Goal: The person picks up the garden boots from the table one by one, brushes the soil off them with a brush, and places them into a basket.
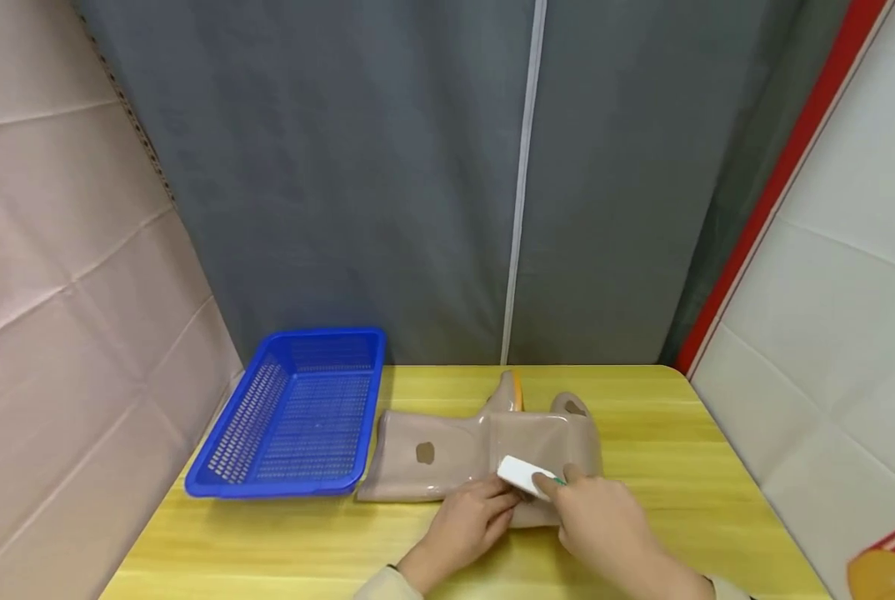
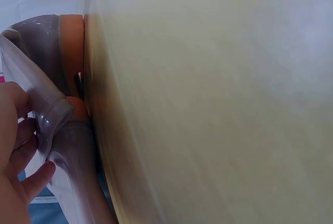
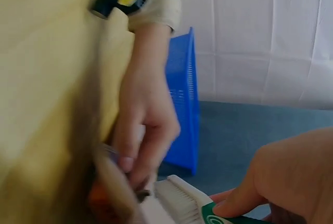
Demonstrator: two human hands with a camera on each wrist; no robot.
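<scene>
Seen from the head: gripping a white brush (image 1: 521, 477) in the right hand (image 1: 605, 521), with fingers clamped on it, over boots (image 1: 458, 442) laid on the worktop (image 1: 687, 467); best worked in short, even strokes. From the left wrist: clamping fingers of the left hand (image 2: 13, 161) on a boot; worth holding taut. From the right wrist: angling bristles (image 3: 179, 200) bootward; best kept clear of the left fingertips (image 3: 126, 164).

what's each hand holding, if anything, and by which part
Right hand: the white brush, by its green handle. Left hand: the upper boot, by its shaft.
</scene>
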